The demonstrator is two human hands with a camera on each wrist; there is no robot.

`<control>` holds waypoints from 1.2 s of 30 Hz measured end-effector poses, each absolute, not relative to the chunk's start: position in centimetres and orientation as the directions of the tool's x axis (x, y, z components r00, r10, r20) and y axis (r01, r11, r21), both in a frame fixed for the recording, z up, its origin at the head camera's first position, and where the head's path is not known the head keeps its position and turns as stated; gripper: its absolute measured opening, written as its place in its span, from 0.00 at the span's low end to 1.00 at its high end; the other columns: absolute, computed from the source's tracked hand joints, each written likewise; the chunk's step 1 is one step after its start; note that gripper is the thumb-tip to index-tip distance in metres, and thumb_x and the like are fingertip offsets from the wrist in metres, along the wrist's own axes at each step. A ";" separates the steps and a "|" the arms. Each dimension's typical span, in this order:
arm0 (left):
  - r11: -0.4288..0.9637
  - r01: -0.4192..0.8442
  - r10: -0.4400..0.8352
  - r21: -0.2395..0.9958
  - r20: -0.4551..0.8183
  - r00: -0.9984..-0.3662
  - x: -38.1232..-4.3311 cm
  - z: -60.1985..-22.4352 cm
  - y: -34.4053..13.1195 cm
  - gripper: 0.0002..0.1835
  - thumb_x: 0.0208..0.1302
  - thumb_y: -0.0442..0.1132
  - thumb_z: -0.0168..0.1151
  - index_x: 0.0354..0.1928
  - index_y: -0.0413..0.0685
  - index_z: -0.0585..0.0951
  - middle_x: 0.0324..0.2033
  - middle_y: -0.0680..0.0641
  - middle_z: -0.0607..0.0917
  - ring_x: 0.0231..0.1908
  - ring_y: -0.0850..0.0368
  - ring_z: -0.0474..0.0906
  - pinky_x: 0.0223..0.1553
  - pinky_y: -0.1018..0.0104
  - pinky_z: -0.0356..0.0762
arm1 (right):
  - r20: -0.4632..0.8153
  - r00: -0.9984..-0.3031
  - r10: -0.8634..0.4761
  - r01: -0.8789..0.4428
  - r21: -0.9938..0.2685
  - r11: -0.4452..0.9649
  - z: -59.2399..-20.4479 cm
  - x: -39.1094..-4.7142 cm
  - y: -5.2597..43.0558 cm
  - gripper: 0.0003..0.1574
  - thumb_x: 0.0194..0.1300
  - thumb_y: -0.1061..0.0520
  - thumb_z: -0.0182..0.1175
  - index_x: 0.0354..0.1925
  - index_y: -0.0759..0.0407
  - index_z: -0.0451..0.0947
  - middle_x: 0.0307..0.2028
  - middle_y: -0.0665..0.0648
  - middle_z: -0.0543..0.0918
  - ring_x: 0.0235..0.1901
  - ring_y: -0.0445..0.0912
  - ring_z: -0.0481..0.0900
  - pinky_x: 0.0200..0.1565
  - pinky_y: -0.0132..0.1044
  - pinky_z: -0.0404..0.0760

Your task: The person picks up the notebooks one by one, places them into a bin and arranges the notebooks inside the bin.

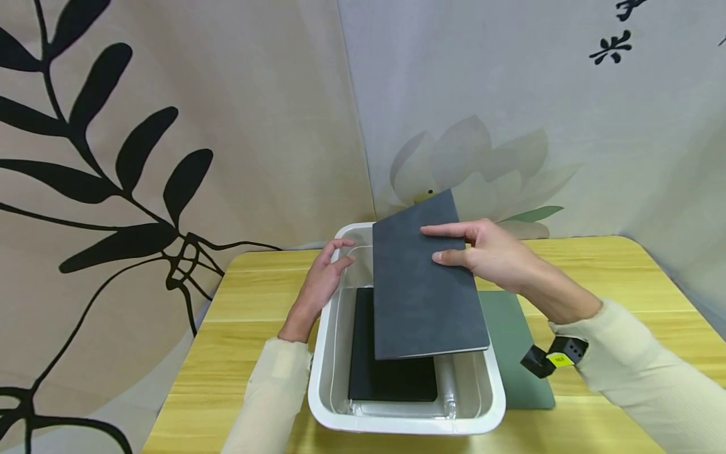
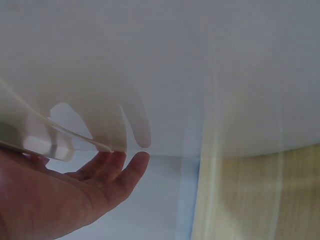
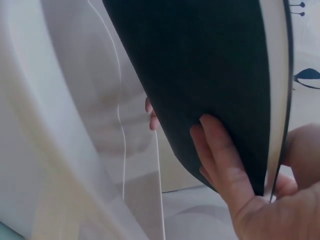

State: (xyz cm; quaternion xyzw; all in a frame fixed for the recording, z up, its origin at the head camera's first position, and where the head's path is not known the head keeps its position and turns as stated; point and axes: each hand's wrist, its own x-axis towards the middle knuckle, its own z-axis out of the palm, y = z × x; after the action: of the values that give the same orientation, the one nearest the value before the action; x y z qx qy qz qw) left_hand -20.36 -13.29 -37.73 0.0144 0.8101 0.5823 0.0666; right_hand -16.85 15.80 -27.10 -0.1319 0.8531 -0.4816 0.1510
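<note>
A dark grey notebook (image 1: 425,284) is tilted over the white plastic bin (image 1: 317,397). My right hand (image 1: 488,249) pinches its right edge, the thumb and index finger on the cover that faces me. The other fingers (image 3: 225,160) lie against its opposite cover in the right wrist view, where the page edges show. My left hand (image 1: 319,284) holds the bin's left rim; in the left wrist view its fingers (image 2: 122,182) touch the outer wall under the rim. A black notebook (image 1: 391,381) lies flat on the bin's bottom, partly hidden by the grey one.
A green notebook (image 1: 513,353) lies on the wood-grain table (image 1: 255,302) at the bin's right side, partly covered by the bin. Behind the table hangs a patterned curtain (image 1: 272,126). A small black device (image 1: 553,357) is strapped on my right wrist.
</note>
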 end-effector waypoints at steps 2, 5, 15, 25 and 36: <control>0.320 -0.058 0.106 0.946 -0.097 -0.990 -20.4 -37.8 -13.3 0.18 0.74 0.47 0.49 0.62 0.59 0.73 0.69 0.50 0.65 0.63 0.44 0.64 0.59 0.42 0.64 | -0.137 -0.917 -0.375 -0.074 -0.865 0.496 -27.1 -16.9 15.6 0.32 0.66 0.55 0.64 0.67 0.47 0.74 0.57 0.59 0.81 0.54 0.48 0.81 0.53 0.42 0.78; 0.323 -0.056 0.105 0.945 -0.095 -0.990 -20.3 -37.7 -13.4 0.17 0.73 0.47 0.49 0.62 0.60 0.73 0.70 0.50 0.65 0.64 0.44 0.64 0.59 0.42 0.64 | -0.148 -0.914 -0.378 -0.062 -0.869 0.490 -27.2 -16.9 15.3 0.32 0.65 0.55 0.64 0.67 0.48 0.73 0.57 0.59 0.82 0.50 0.47 0.83 0.50 0.38 0.79; 0.330 -0.055 0.092 0.942 -0.090 -0.992 -20.4 -37.6 -13.3 0.17 0.73 0.47 0.50 0.61 0.61 0.73 0.70 0.50 0.65 0.64 0.44 0.64 0.60 0.42 0.63 | -0.171 -0.913 -0.369 -0.048 -0.856 0.515 -27.1 -17.2 14.3 0.32 0.65 0.55 0.64 0.66 0.48 0.74 0.57 0.59 0.81 0.54 0.48 0.80 0.58 0.46 0.73; 0.326 -0.072 0.088 0.943 -0.106 -0.991 -20.3 -37.6 -13.2 0.18 0.73 0.49 0.49 0.62 0.61 0.73 0.70 0.51 0.65 0.64 0.44 0.65 0.59 0.41 0.65 | -0.213 -0.902 -0.376 0.023 -0.893 0.449 -27.0 -17.3 13.2 0.32 0.66 0.59 0.63 0.67 0.54 0.72 0.54 0.63 0.82 0.38 0.44 0.88 0.43 0.34 0.82; 0.330 -0.088 0.090 0.940 -0.124 -0.988 -20.2 -37.5 -13.2 0.18 0.73 0.50 0.49 0.61 0.64 0.73 0.69 0.50 0.66 0.62 0.42 0.67 0.54 0.42 0.70 | -0.261 -0.895 -0.361 0.072 -0.885 0.460 -27.6 -17.3 12.3 0.32 0.66 0.61 0.63 0.68 0.55 0.72 0.48 0.62 0.86 0.35 0.44 0.88 0.41 0.35 0.83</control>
State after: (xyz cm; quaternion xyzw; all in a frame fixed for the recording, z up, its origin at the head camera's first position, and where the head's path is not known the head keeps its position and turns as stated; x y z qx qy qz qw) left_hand -20.19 -13.25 -37.54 0.0007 0.8119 0.5787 0.0769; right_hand -17.33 12.33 -27.64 -0.0871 0.8280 -0.5120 0.2114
